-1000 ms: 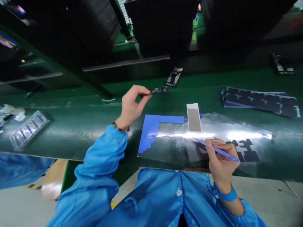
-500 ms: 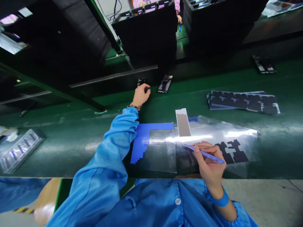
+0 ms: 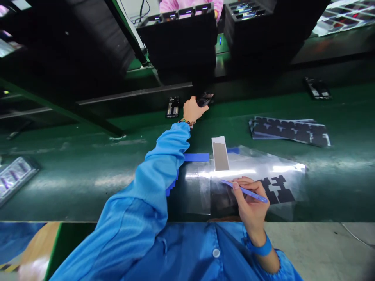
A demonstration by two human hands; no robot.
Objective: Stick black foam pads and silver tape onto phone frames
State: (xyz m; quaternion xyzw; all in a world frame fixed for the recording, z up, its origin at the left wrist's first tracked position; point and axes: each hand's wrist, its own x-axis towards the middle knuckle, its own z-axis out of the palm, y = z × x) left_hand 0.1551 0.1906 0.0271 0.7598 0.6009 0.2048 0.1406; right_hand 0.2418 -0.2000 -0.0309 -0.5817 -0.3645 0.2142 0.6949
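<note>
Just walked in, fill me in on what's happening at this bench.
A person in a blue smock is working at a green conveyor belt. The left hand is stretched out to the far side of the belt and grips a small dark phone-like part; a similar part lies just beside it. The right hand holds blue tweezers over a clear film sheet carrying black die-cut pieces. A grey strip lies on that sheet, and a stack of sheets sits farther right.

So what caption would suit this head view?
Left hand grasping a phone part on the green belt; right hand holding blue tweezers.
</note>
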